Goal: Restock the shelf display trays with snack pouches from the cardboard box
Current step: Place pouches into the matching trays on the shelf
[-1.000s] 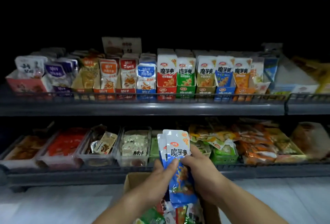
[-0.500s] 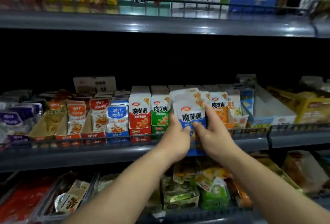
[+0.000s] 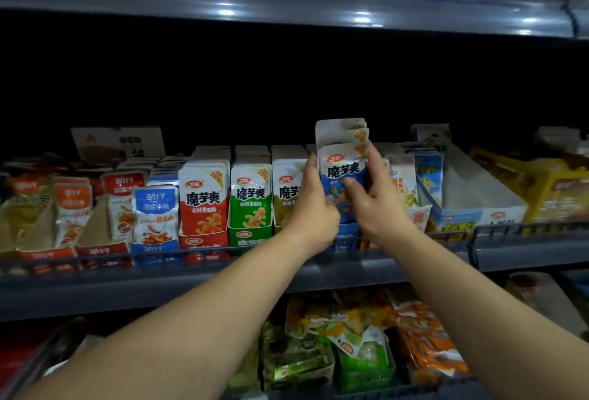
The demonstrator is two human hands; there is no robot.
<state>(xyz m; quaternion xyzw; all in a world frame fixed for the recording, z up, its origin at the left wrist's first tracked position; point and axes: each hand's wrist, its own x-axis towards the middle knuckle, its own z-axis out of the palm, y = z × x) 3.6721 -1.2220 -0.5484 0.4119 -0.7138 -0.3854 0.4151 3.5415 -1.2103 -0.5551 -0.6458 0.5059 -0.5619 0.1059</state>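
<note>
A small stack of blue-and-white snack pouches (image 3: 341, 166) is held upright over the blue display tray (image 3: 347, 231) on the middle shelf. My left hand (image 3: 314, 205) grips the stack's left edge. On the right side, my right hand (image 3: 374, 200) holds it with the thumb across the front pouch. The pouches' lower ends sit in or just above the tray; the hands hide which. Red (image 3: 204, 199), green (image 3: 251, 200) and olive (image 3: 285, 195) pouch trays stand to the left. The cardboard box is out of view.
A wire rail (image 3: 223, 253) runs along the middle shelf's front edge. A nearly bare white-and-blue tray (image 3: 471, 208) sits to the right, then yellow boxes (image 3: 554, 195). Loose snack bags (image 3: 350, 336) fill the lower shelf. The upper shelf (image 3: 287, 7) overhangs close above.
Both hands lifted the blue pouch stack from over the box up to the middle shelf and into the blue tray's slot. The view rose with them.
</note>
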